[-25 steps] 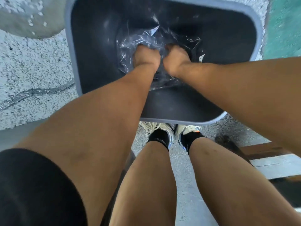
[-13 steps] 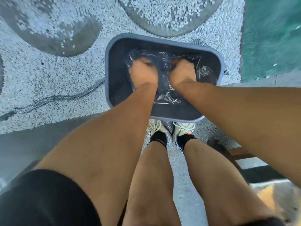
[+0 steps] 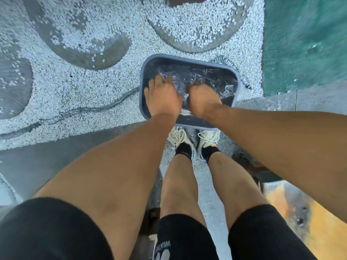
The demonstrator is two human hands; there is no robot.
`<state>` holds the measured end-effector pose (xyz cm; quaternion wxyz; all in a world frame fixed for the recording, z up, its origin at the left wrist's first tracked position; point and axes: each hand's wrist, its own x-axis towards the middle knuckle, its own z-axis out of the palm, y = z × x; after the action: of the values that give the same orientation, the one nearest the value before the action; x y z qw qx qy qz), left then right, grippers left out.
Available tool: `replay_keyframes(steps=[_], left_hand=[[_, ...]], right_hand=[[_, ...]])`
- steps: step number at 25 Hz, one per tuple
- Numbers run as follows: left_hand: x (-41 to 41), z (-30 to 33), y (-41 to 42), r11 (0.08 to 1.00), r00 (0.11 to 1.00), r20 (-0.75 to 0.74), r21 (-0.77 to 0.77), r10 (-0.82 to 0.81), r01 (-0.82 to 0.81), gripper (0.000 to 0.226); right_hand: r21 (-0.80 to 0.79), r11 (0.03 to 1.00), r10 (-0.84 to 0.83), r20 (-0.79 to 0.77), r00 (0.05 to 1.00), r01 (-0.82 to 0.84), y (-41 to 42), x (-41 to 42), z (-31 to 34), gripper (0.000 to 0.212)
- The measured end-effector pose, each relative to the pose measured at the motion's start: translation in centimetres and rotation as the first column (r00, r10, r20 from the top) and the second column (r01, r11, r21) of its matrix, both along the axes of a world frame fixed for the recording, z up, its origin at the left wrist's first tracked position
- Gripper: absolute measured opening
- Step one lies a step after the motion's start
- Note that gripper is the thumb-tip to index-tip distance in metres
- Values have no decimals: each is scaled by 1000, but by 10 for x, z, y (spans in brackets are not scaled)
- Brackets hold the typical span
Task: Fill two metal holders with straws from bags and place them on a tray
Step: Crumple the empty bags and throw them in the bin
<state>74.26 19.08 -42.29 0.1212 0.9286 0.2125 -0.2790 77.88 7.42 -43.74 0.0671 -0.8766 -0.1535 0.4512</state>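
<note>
Looking down, we see a rounded rectangular grey bin [image 3: 143, 102] on white pebbled ground, holding crinkled clear plastic bags [image 3: 208, 79]. The left hand [image 3: 163, 97] rests there, fingers spread; the right hand [image 3: 201, 99] curls into the glossy film, seemingly gripping it.

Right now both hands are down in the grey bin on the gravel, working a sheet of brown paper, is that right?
Not paper. The head view shows the left hand and right hand in the grey bin on the gravel, working clear crinkled plastic.
</note>
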Motion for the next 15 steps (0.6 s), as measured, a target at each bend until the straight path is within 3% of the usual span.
replay_keyframes(steps=[3,6,11,15], left_hand=[[-13,37,2,992,966,-247,-77,80,-102,34],[-18,85,1,970,890,-455,-197,37,-142,17],[-35,191,3,943,851,-524,-267,31,-199,37],[-59,280,1,906,870,-494,-362,14,-221,34]], right_hand=[[23,1000,20,-128,992,-17,-5,-9,38,29],[-31,986,149,-282,948,-164,-9,-12,87,30],[-52,954,260,-345,902,-295,-11,-21,184,26],[-51,958,255,-306,917,-283,-10,-32,256,20]])
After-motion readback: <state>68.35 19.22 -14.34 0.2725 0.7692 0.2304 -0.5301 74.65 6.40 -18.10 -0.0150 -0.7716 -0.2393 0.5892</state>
